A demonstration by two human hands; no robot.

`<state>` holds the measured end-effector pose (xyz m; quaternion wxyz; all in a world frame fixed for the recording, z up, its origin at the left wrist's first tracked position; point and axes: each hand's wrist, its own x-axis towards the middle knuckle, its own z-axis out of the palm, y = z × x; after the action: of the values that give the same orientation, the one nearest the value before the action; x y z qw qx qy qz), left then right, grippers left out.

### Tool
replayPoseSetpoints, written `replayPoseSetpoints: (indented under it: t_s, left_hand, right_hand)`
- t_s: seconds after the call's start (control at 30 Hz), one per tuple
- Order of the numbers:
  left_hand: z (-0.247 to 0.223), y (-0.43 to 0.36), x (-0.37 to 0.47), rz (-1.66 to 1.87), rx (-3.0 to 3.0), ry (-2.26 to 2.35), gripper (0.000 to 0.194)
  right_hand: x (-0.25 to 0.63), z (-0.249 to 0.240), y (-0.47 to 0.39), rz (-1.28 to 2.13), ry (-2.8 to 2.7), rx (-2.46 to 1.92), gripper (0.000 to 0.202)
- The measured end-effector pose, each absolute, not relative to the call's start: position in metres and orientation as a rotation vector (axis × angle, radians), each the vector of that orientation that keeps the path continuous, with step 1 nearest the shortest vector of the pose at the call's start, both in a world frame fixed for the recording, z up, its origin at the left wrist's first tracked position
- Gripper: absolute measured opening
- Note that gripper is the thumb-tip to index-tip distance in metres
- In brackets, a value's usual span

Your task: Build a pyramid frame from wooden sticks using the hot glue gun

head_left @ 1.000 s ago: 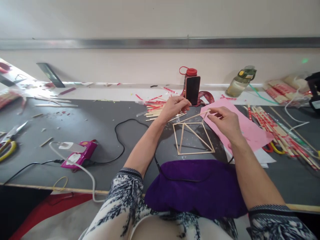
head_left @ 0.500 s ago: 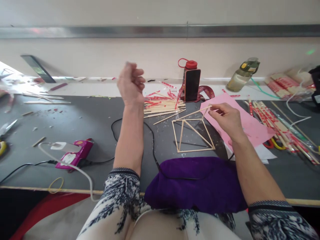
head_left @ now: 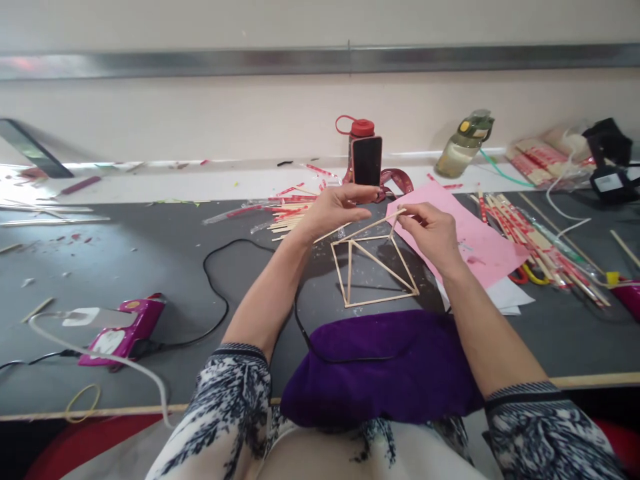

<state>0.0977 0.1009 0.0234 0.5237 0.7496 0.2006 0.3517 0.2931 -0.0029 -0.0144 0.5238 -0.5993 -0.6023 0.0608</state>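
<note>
A frame of thin wooden sticks (head_left: 381, 299) rests on the grey table, with a few sticks rising toward its back. My right hand (head_left: 433, 233) pinches the raised stick end at the frame's back right corner. Thumb and fingers apart, my left hand (head_left: 343, 208) hovers behind and left of that corner, near a phone and a red-capped bottle, with nothing visible in it. Loose sticks (head_left: 287, 220) with red-and-clear wrappers lie beyond my left forearm. Pink paper (head_left: 465, 230) is spread under and behind my right hand.
A purple cloth (head_left: 380, 367) lies before the frame, a black cable across it. The phone (head_left: 367, 162) leans on the red-capped bottle (head_left: 363, 127). A green-lidded bottle (head_left: 463, 148) stands back right. Wrapped sticks (head_left: 545, 243) lie right; a magenta power strip (head_left: 125, 330) left.
My left hand has moved right and lower, from a raised position to beside the frame's upper sticks. My right hand keeps its pinch. The whole view has shifted slightly to the right.
</note>
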Motion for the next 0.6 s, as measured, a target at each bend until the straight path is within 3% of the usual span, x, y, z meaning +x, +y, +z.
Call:
replayPoseSetpoints:
  t_s: [0.2, 0.4, 0.6]
  left_hand:
    - [0.016, 0.099, 0.109, 0.653, 1.846, 0.486, 0.040]
    - [0.013, 0.101, 0.122, 0.680, 1.741, 0.429, 0.031]
    - [0.006, 0.105, 0.129, 0.661, 1.682, 0.320, 0.039]
  right_hand:
    - [0.293, -0.018, 0.000, 0.169, -1.425, -1.418, 0.020]
    - [0.291, -0.021, 0.002, 0.178, -1.420, -1.463, 0.019]
    - [0.289, -0.022, 0.003, 0.179, -1.416, -1.466, 0.016]
